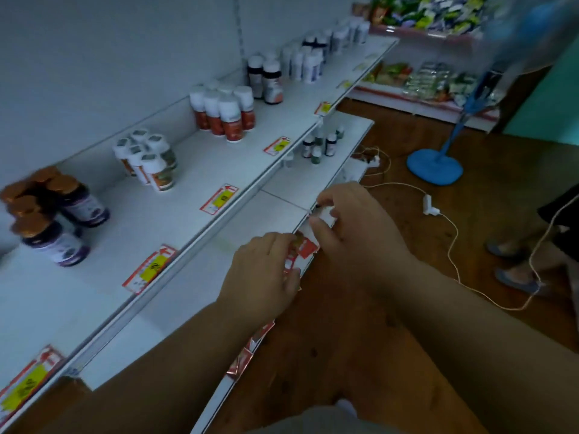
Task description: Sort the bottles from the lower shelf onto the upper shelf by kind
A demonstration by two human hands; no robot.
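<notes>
In the head view, grouped bottles (pixel 224 115) are seen standing by kind on the upper shelf (pixel 194 170), while a few small bottles (pixel 319 145) are left on the lower shelf (pixel 282 189). A red-and-white price tag (pixel 305 245) at that shelf's front edge is pinched by the left hand (pixel 266 264) and right hand (pixel 351 220). Sorting is judged mostly done.

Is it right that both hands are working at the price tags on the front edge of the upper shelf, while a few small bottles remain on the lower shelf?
Not quite. The head view shows the left hand and right hand at the price tags on the front edge of the lower shelf, not the upper shelf. The small bottles do remain on the lower shelf.
</notes>
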